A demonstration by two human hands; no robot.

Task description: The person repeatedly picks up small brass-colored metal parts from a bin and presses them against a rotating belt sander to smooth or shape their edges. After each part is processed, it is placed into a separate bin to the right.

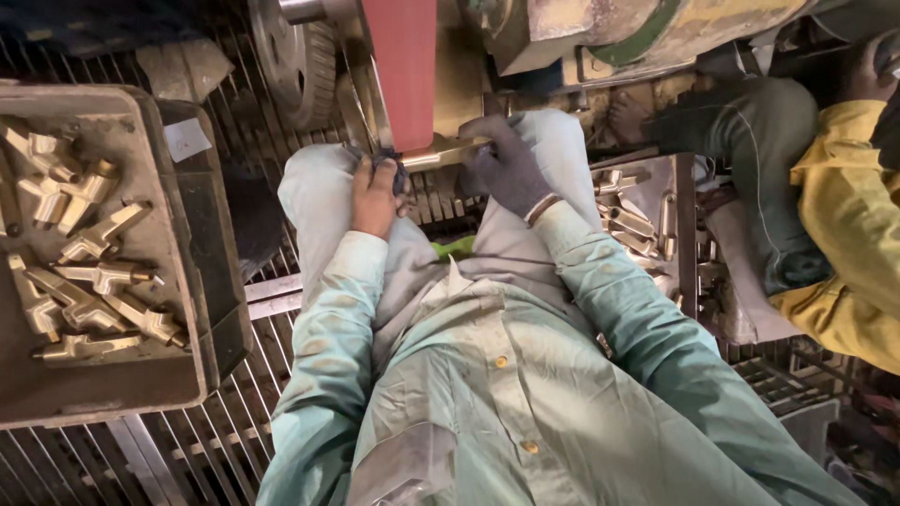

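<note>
Sitting at the far left, a shallow grey tray [192,281] holds a loose heap of brass fittings [89,281], T-shaped and angled, lying every way on its floor. Beside it a metal grille floor [234,431] runs under the seated person, whose pale green sleeves come up the middle of the view. The left hand [375,199], bare, is curled closed around a dark cloth [384,164] and through it grips the near end of a brass bar [441,153]. That bar lies crosswise, just above the person's knees, pressed flat against the lower run of a red sanding belt [405,70], which comes down from the top edge next to a ribbed grey wheel [295,61]. The right hand [506,169], in a dark glove with a bangle at the wrist, has its fingers folded over the other end of the bar, so both hands clamp the one piece and touch it from either side of the belt. Further right, a second tray [684,225] holds more brass pieces [633,220], partly hidden by the right forearm. At the far right edge another person in a yellow sleeve [844,215] and dark green trousers sits close by.
</note>
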